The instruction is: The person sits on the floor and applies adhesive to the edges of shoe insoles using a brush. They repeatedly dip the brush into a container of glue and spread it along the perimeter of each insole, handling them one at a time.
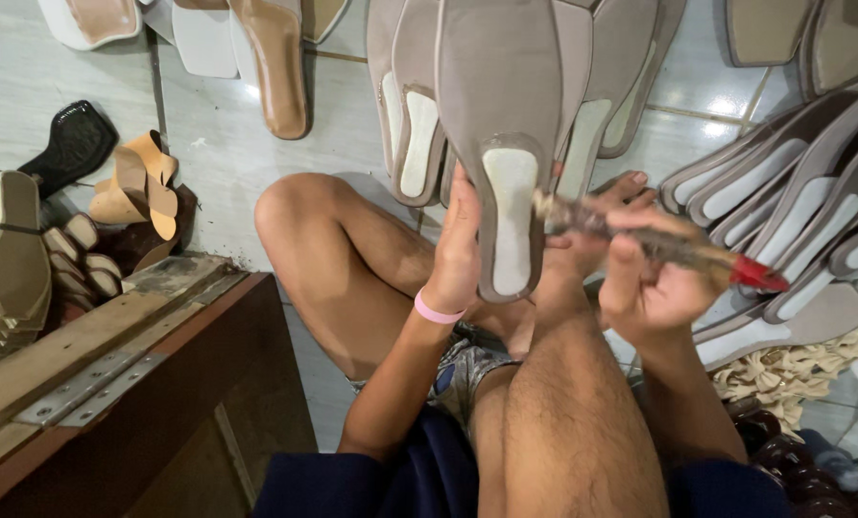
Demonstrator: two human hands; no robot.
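Right hand [645, 278] in a closed grip on a red-handled brush [669, 247], bristles touching the grey sole [506, 144], left hand [460, 245] gripping that sole's left edge, upright above the knees, more grey soles [803, 192] on the tiled floor [218, 144] right of it.

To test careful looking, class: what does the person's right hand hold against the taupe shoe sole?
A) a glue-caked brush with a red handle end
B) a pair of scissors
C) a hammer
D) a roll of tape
A: the right hand grips a glue-caked brush with a red handle end, its bristles at the taupe shoe sole steadied by the left hand.
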